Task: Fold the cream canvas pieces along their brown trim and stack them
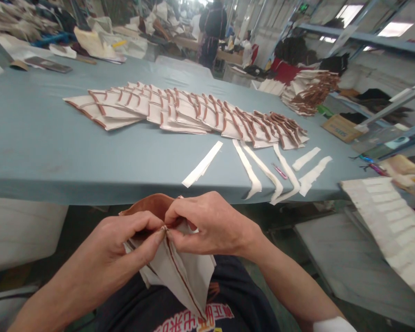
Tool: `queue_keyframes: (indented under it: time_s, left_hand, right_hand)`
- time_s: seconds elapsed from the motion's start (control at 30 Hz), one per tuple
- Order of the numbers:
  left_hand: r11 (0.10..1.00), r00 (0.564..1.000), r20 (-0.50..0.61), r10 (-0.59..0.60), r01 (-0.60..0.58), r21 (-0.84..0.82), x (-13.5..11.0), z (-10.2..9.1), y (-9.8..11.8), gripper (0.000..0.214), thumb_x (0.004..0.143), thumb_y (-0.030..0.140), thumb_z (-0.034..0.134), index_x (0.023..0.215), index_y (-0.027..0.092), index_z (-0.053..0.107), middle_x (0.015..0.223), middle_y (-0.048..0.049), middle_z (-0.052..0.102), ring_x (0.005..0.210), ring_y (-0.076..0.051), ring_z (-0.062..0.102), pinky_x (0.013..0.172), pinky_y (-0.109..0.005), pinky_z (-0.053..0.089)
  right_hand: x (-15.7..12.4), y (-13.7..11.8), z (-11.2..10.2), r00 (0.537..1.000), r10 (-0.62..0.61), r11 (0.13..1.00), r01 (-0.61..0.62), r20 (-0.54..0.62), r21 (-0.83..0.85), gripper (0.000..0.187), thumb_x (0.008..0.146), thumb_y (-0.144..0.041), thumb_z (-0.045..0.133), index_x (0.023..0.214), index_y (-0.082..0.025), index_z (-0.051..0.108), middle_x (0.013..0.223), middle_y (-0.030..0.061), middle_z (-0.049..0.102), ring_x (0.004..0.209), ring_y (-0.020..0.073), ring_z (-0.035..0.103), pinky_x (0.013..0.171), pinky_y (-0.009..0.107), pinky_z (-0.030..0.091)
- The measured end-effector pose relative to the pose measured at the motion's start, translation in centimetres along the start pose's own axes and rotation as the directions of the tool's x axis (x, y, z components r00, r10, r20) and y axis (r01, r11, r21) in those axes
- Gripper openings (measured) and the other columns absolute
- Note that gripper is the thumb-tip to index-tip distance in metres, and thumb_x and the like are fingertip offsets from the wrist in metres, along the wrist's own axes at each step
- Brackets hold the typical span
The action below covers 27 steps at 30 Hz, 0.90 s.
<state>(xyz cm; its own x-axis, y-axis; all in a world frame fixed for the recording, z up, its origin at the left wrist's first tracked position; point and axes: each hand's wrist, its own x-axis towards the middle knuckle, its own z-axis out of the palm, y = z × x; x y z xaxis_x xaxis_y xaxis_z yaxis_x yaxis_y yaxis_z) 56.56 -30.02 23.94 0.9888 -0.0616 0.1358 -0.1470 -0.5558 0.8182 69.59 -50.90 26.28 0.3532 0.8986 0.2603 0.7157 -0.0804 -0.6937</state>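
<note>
head | I see my left hand (112,251) and right hand (212,226) fingertip to fingertip, both pinching the top edge of the fabric piece (183,272) | it hangs over my lap, below the blue table (38,143) | similar pieces (193,113) fanned there

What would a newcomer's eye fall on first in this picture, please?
First, the left hand and right hand pinching a cream-and-brown piece together at the bottom centre, over the lap. Next, the long fanned row of similar pieces across the blue table, with white strips lying near its front edge.
</note>
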Motion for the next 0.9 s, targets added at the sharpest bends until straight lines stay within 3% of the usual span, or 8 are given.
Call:
queue_keyframes:
  time_s: [0.13, 0.27, 0.33, 0.47, 0.67, 0.8, 0.9]
  left_hand:
    - [0.999, 1.0, -0.01, -0.001, 0.001, 0.038, -0.2, 0.1, 0.0, 0.026, 0.108, 0.037, 0.063, 0.09, 0.029, 0.079, 0.076, 0.0096, 0.077, 0.066, -0.01, 0.069, 0.065, -0.018, 0.048]
    - [0.993, 0.996, 0.047, -0.079, 0.083, -0.08, -0.1, 0.1, -0.4, 0.029, 0.108, 0.039, 0.062, 0.092, 0.028, 0.083, 0.078, 0.0068, 0.079, 0.069, -0.013, 0.072, 0.065, -0.018, 0.051]
    - [0.977, 0.988, 0.065, -0.136, 0.145, -0.159, 0.0, 0.1, -0.8, 0.033, 0.107, 0.044, 0.063, 0.086, 0.027, 0.082, 0.075, 0.0046, 0.076, 0.067, -0.015, 0.068, 0.061, -0.019, 0.051]
    - [0.939, 0.966, 0.108, -0.233, 0.253, -0.234, 0.3, 0.3, -1.1, 0.037, 0.101, 0.051, 0.071, 0.076, 0.024, 0.076, 0.071, 0.0036, 0.066, 0.064, -0.014, 0.059, 0.055, -0.019, 0.048]
    - [0.983, 0.99, 0.038, -0.134, 0.138, -0.12, 0.0, 0.6, -0.7, 0.03, 0.101, 0.038, 0.066, 0.076, 0.025, 0.075, 0.068, 0.0059, 0.068, 0.061, -0.013, 0.06, 0.056, -0.019, 0.046]
    - [0.988, 0.99, -0.023, -0.14, 0.138, -0.071, -0.4, 0.8, -0.5, 0.027, 0.102, 0.037, 0.063, 0.083, 0.026, 0.08, 0.073, 0.0044, 0.076, 0.066, -0.015, 0.068, 0.061, -0.02, 0.049]
    - [0.979, 0.987, 0.018, -0.158, 0.159, -0.129, -0.4, 0.8, -0.5, 0.032, 0.105, 0.042, 0.062, 0.084, 0.026, 0.08, 0.071, 0.0037, 0.076, 0.064, -0.016, 0.066, 0.058, -0.02, 0.05]
  right_hand:
    - [0.2, 0.6, 0.2, 0.996, 0.064, 0.991, -0.07, 0.055, 0.111, 0.005, 0.089, -0.017, 0.068, 0.087, -0.02, 0.065, 0.075, -0.0046, 0.063, 0.065, 0.0102, 0.056, 0.064, 0.025, 0.036]
    - [0.4, 1.2, 0.7, 0.987, 0.121, 0.9, -0.152, 0.102, 0.408, 0.012, 0.089, -0.022, 0.072, 0.083, -0.021, 0.061, 0.067, -0.0087, 0.054, 0.058, 0.0085, 0.048, 0.059, 0.022, 0.038]
    - [0.4, 1.1, 0.7, 0.983, 0.137, 0.863, -0.177, 0.119, 0.474, 0.014, 0.091, -0.025, 0.072, 0.083, -0.021, 0.061, 0.067, -0.0085, 0.053, 0.058, 0.0086, 0.046, 0.056, 0.022, 0.038]
    - [0.3, 0.6, 0.6, 0.988, 0.1, 0.877, -0.142, 0.114, 0.459, 0.011, 0.093, -0.022, 0.069, 0.084, -0.02, 0.063, 0.068, -0.0083, 0.054, 0.058, 0.0083, 0.047, 0.057, 0.022, 0.037]
    - [0.2, 0.7, 0.7, 0.987, 0.096, 0.873, -0.144, 0.125, 0.467, 0.011, 0.094, -0.019, 0.07, 0.085, -0.019, 0.064, 0.069, -0.0081, 0.055, 0.06, 0.0084, 0.048, 0.059, 0.022, 0.036]
    - [0.4, 1.2, 1.3, 0.982, 0.144, 0.824, -0.187, 0.122, 0.535, 0.014, 0.092, -0.022, 0.071, 0.082, -0.021, 0.061, 0.069, -0.0079, 0.053, 0.062, 0.0096, 0.046, 0.059, 0.022, 0.038]
    - [0.4, 1.4, 1.6, 0.979, 0.159, 0.801, -0.203, 0.126, 0.564, 0.016, 0.091, -0.023, 0.073, 0.082, -0.021, 0.06, 0.069, -0.008, 0.053, 0.062, 0.0099, 0.047, 0.06, 0.022, 0.04]
